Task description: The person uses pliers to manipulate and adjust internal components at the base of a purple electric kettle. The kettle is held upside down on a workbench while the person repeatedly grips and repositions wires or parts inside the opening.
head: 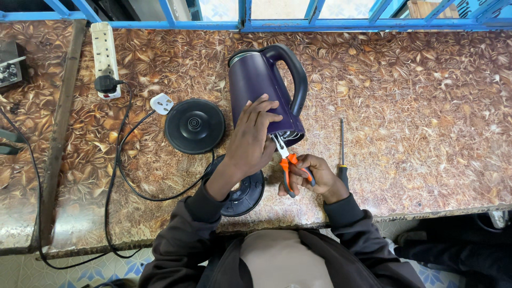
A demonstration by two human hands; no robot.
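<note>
Kettle (261, 90) lies on its side mid-counter (416, 106), open underside toward the person. Left hand (250, 140) on its lower body; right hand (314, 176) just below, pliers (288, 162) at the underside. Screwdriver (342, 149) right of the kettle, round base (194, 126) left, power strip (104, 56) far left, second disc (245, 192) under the left forearm.

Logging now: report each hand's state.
Left hand: steadies the purple electric kettle, fingers on its base.
Right hand: closed on orange-handled pliers.
</note>
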